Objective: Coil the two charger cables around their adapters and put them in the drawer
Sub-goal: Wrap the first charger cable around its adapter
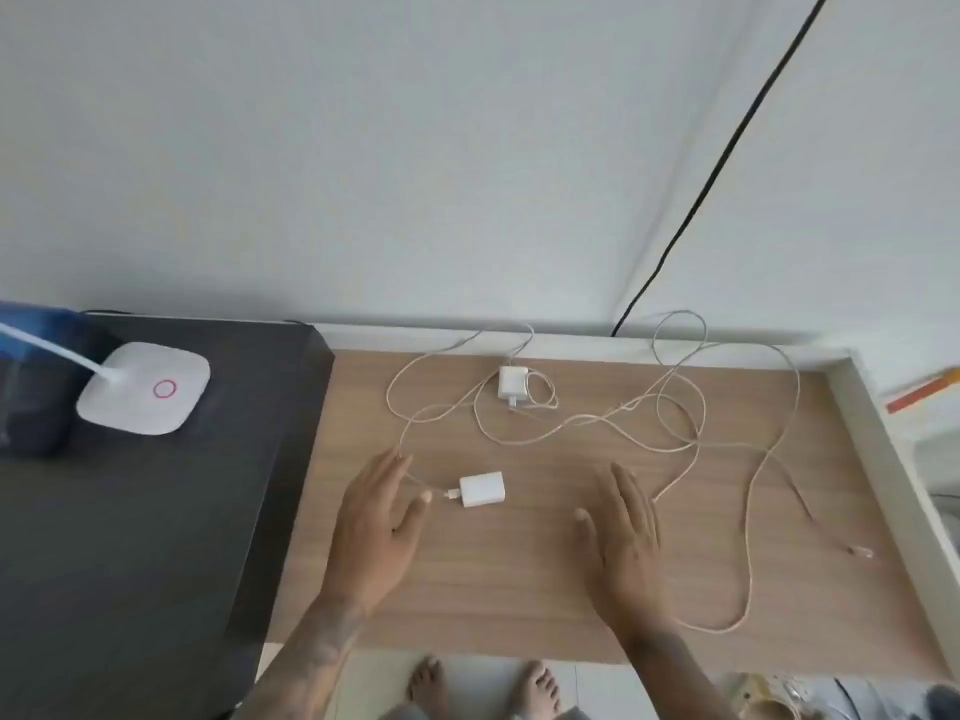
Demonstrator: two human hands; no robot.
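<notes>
Two chargers loose on the wooden surface (519,563), both hands flat and holding nothing.

Left hand (376,517) just beside near adapter (483,489); right hand (626,532) apart from it; far adapter (511,383) amid uncoiled cables (675,439).

cable plug (860,552) blurred, lamp neck (47,345) cropped

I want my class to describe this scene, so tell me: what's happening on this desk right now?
A person is reaching with both hands over a wooden desk. The left hand and right hand are open and hold nothing. Two white adapters lie there, the near adapter just beside the left hand and the far adapter towards the wall. Their white cables sprawl loose and tangled, not yet coiled.
</notes>
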